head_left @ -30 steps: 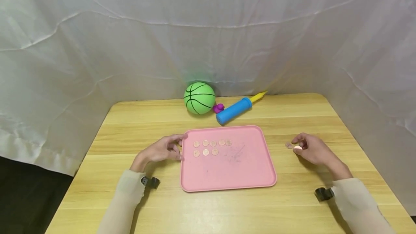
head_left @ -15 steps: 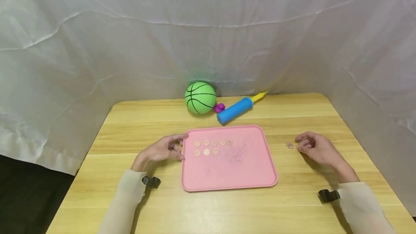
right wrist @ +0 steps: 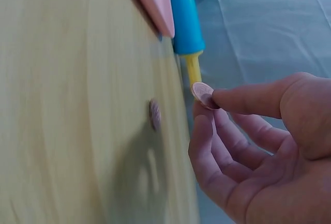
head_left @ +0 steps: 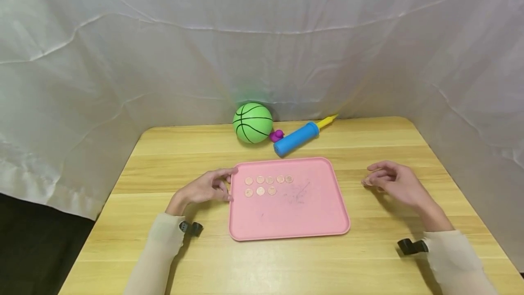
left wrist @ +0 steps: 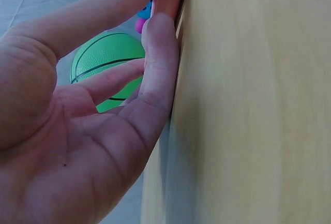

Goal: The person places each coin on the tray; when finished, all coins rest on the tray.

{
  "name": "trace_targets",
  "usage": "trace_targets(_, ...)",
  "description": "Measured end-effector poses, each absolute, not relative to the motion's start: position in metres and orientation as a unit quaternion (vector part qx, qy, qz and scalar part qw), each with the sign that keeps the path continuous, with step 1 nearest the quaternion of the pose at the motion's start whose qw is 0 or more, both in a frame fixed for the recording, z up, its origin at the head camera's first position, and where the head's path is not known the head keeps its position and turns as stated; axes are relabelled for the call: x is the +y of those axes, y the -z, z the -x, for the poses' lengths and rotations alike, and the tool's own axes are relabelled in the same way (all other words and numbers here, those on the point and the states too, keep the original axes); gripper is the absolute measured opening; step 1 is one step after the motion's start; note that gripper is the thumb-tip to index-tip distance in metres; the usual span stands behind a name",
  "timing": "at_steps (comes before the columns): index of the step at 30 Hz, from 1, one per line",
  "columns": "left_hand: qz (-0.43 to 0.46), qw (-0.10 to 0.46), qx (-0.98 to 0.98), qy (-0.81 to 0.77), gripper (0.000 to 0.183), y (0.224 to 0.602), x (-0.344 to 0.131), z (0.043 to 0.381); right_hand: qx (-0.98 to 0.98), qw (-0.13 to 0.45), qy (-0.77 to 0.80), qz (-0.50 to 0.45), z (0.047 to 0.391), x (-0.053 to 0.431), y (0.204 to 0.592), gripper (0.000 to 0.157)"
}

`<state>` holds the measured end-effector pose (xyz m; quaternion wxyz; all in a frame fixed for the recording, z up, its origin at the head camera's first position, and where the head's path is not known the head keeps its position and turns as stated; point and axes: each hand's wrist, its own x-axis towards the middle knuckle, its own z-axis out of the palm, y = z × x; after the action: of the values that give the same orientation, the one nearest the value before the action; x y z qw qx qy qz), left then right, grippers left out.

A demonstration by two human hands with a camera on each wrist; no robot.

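My right hand (head_left: 396,183) is over the table right of the pink tray (head_left: 286,226). In the right wrist view its thumb and finger pinch a copper-coloured coin (right wrist: 202,93), tilted. A second coin (right wrist: 154,114) lies on the wood beside that hand. At the tray's left rim is my left hand (head_left: 203,188), thumb and fingertip spread apart along the edge and touching it. The left wrist view shows its relaxed fingers (left wrist: 160,53) against the pink rim, palm bare. Several coins (head_left: 260,191) lie flat on the tray in two rows, towards its upper left.
Behind the tray stand a green ball (head_left: 252,123) with black lines, a small purple duck (head_left: 277,135) and a blue pump (head_left: 296,139) with a yellow tip. Pale cloth (head_left: 262,49) hangs around the back and sides of the wooden table (head_left: 196,263).
My right hand first draws back to the right with a coin, uncovering another on the table, then comes back left over it. The left hand stays at the tray's rim.
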<state>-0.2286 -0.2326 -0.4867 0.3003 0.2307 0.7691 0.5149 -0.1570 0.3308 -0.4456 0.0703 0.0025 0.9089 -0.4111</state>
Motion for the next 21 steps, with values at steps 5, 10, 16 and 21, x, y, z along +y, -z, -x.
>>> trace_targets(5,-0.227,0.303,0.767,-0.517,0.093,0.487,-0.233,0.228,0.902,0.071,0.426,0.006,0.158,0.319,0.442,0.041)
trace_targets(10,-0.223,0.305,0.768,-0.517,0.093,0.487,-0.233,0.227,0.895,0.076,0.440,0.015,0.160,0.306,0.442,0.039)
trace_targets(16,-0.225,0.303,0.769,-0.516,0.094,0.488,-0.233,0.227,0.875,0.092,0.474,0.036,0.163,0.285,0.439,0.036)
trace_targets(21,-0.226,0.301,0.769,-0.516,0.094,0.486,-0.233,0.228,0.861,0.104,0.495,0.046,0.167,0.266,0.437,0.035)
